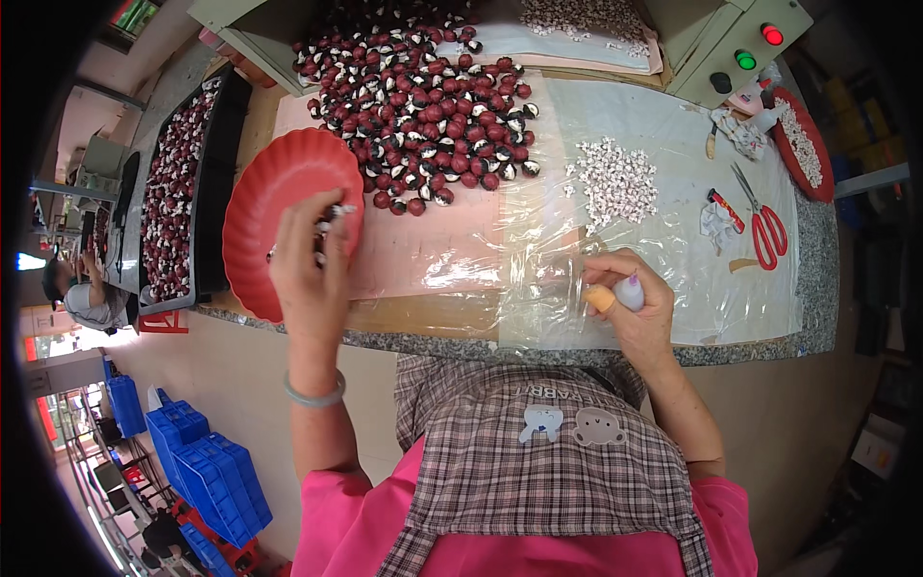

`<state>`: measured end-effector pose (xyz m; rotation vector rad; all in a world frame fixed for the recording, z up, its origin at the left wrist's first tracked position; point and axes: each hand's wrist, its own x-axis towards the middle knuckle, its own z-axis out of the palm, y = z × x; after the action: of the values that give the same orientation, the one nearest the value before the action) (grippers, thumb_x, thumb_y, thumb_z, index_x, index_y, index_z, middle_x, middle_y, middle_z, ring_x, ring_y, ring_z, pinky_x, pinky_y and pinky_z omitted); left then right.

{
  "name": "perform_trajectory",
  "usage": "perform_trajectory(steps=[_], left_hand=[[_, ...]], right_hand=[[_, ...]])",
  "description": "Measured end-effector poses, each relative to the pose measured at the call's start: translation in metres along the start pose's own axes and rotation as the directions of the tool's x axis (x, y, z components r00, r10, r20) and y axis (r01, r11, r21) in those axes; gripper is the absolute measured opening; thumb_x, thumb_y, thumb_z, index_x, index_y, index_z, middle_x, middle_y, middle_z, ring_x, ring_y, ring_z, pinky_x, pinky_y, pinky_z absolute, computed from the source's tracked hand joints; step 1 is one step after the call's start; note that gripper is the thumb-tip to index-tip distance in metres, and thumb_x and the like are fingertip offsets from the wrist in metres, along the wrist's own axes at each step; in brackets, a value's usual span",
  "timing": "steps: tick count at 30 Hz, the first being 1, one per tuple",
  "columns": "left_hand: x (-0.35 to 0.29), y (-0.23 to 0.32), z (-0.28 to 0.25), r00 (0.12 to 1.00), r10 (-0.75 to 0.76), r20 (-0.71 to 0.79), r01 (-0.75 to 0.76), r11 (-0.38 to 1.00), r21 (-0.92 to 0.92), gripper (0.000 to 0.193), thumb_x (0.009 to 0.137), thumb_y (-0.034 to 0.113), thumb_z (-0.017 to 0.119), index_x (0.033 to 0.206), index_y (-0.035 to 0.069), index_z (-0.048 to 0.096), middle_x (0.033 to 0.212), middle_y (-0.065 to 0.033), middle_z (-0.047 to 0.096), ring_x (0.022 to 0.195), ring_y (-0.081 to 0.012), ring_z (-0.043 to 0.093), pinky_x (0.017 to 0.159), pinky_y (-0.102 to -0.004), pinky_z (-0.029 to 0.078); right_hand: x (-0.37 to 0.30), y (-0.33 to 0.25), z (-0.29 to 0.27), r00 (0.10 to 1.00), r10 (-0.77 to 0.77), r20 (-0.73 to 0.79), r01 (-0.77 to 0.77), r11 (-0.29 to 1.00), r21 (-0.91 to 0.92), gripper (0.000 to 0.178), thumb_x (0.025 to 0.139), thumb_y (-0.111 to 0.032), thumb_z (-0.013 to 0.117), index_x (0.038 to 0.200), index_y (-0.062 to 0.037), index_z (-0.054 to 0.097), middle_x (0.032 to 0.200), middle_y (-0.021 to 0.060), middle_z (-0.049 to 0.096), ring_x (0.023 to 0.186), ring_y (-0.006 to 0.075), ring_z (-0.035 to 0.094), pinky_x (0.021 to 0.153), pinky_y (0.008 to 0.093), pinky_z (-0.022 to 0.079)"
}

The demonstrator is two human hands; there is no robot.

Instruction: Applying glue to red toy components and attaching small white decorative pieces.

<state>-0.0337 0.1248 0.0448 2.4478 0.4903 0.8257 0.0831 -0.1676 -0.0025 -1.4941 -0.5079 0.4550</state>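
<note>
Bright, even light falls across my worktop, flaring into white streaks on the clear plastic film (548,313) beside my right hand (652,306). My left hand (312,252) looks slightly blurred. Red (771,35) and green lamps (745,60) glow at upper right, where the background sinks into dimness; the far left burns out white in patches. My granite edge (819,279) bends, and black swallows the corners
</note>
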Motion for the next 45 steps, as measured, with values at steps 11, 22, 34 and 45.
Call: perform_trajectory(steps=[11, 22, 34, 45], left_hand=[[0.011, -0.009, 0.023, 0.952, 0.306, 0.034, -0.301, 0.901, 0.312, 0.020, 0.073, -0.002, 0.063, 0.092, 0.002, 0.065, 0.100, -0.0101, 0.060, 0.097, -0.0304, 0.052, 0.084, -0.0390, 0.046], [0.010, -0.001, 0.081, 0.853, 0.464, 0.241, -0.501, 0.857, 0.123, 0.036, 0.066, -0.006, 0.057, 0.101, 0.000, 0.062, 0.096, -0.0099, 0.056, 0.087, -0.0265, 0.053, 0.076, -0.0355, 0.047], [0.000, 0.008, 0.076, 0.903, 0.341, 0.262, -0.338, 0.939, -0.059, 0.027, 0.077, -0.003, 0.061, 0.104, 0.001, 0.061, 0.094, -0.0088, 0.057, 0.082, -0.0224, 0.056, 0.072, -0.0310, 0.046], [-0.039, 0.052, 0.084, 0.716, -0.060, 0.696, 0.691, -0.081, -0.718, 0.024, 0.091, 0.005, 0.059, 0.113, -0.003, 0.060, 0.104, -0.0084, 0.064, 0.085, -0.0137, 0.063, 0.077, -0.0240, 0.051]], right_hand=[[-0.006, 0.004, -0.008, 0.996, 0.075, -0.050, -0.076, 0.997, -0.015, 0.019, 0.080, 0.001, 0.069, 0.099, -0.0021, 0.066, 0.084, 0.0029, 0.061, 0.071, 0.0078, 0.057, 0.057, 0.0205, 0.048], [-0.007, 0.000, -0.007, 0.998, 0.049, -0.027, -0.051, 0.998, -0.045, 0.019, 0.080, 0.001, 0.069, 0.099, -0.0031, 0.067, 0.083, 0.0027, 0.061, 0.070, 0.0068, 0.055, 0.058, 0.0201, 0.047], [-0.002, -0.010, -0.009, 0.980, 0.200, 0.013, -0.201, 0.979, 0.037, 0.030, 0.083, -0.002, 0.066, 0.110, -0.0051, 0.054, 0.087, 0.0033, 0.060, 0.075, 0.0073, 0.054, 0.061, 0.0205, 0.045], [0.003, -0.016, -0.016, 0.998, 0.023, 0.058, -0.028, 0.995, 0.099, 0.029, 0.087, -0.015, 0.066, 0.110, -0.0009, 0.056, 0.106, 0.0069, 0.052, 0.075, 0.0093, 0.057, 0.058, 0.0196, 0.045]])
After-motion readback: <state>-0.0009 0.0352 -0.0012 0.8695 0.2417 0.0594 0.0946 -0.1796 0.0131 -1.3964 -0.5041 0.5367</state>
